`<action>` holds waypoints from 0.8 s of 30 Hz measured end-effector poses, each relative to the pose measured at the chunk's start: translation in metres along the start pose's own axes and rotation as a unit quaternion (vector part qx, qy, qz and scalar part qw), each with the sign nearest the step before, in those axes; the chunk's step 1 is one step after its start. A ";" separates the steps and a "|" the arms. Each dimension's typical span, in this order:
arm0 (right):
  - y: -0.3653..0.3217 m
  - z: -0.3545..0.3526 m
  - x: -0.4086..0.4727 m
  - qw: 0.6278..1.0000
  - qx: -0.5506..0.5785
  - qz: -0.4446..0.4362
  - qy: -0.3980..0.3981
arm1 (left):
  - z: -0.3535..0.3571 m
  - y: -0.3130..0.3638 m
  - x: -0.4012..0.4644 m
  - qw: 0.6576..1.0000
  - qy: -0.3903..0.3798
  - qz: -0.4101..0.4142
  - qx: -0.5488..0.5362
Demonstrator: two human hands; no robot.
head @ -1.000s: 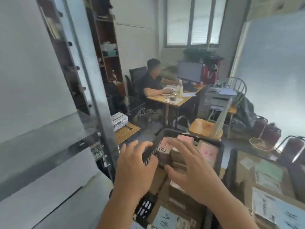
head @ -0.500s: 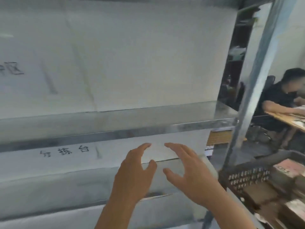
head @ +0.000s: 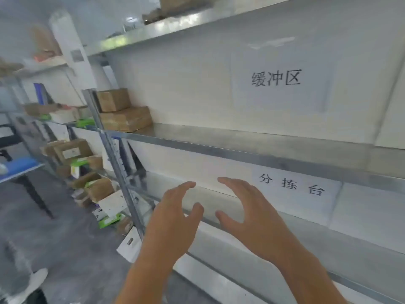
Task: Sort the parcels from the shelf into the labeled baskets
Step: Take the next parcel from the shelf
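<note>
A metal shelf (head: 252,148) fills the right of the head view, with white backing and two paper signs. Two brown cardboard parcels (head: 122,110) are stacked at the left end of its middle level. My left hand (head: 173,218) and my right hand (head: 247,213) are raised side by side in front of the lower level, palms facing each other, fingers spread and relaxed. Neither hand holds anything. The baskets are out of view.
A second shelf unit (head: 65,154) to the left carries several brown and green-white boxes. More boxes (head: 103,200) lie on the floor by the shelf's upright post (head: 118,163). A blue table (head: 17,165) stands at the far left, over grey floor.
My view has swung left, from the baskets and the desk area to the shelf and on to its left end. Both hands stay raised and hold nothing.
</note>
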State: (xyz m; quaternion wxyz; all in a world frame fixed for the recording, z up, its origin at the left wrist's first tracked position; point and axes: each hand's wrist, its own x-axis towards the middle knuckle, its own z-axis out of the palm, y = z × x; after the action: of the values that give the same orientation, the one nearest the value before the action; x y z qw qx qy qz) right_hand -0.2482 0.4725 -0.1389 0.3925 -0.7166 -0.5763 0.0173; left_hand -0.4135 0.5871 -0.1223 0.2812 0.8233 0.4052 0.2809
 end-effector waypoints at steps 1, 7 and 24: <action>-0.011 0.016 0.014 1.000 0.009 -0.013 -0.010 | -0.016 -0.015 0.005 1.000 0.014 -0.013 -0.003; -0.049 0.094 0.092 0.995 0.035 -0.070 -0.056 | -0.074 -0.085 0.041 0.994 0.078 -0.080 -0.011; -0.024 0.203 0.367 0.977 0.106 -0.155 -0.100 | -0.108 -0.179 0.269 0.974 0.175 -0.140 0.013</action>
State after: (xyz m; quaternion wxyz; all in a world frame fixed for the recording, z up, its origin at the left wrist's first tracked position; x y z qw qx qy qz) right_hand -0.2410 0.8917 -0.1083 0.4044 -0.5678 -0.7114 0.0891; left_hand -0.4414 0.9265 -0.1093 0.2319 0.6997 0.5631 0.3735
